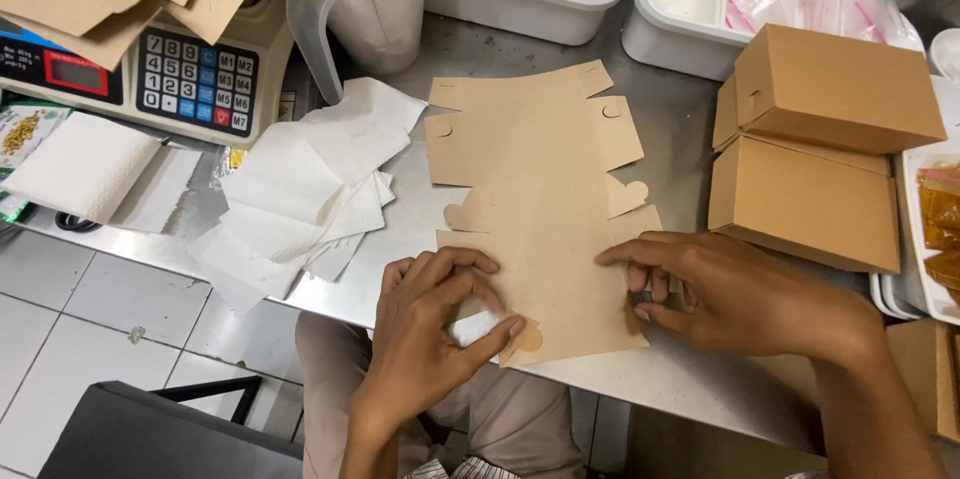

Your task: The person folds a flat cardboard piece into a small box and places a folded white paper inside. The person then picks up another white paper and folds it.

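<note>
Hands (560, 314) on flat brown carton (540, 199), folded boxes (815, 139) right

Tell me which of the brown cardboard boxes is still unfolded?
The flat cardboard blank under both hands, lying flat on the steel table. The two folded boxes stacked at right are already closed.

Head camera looks steeply down, close over the steel table (440, 229) edge.
</note>
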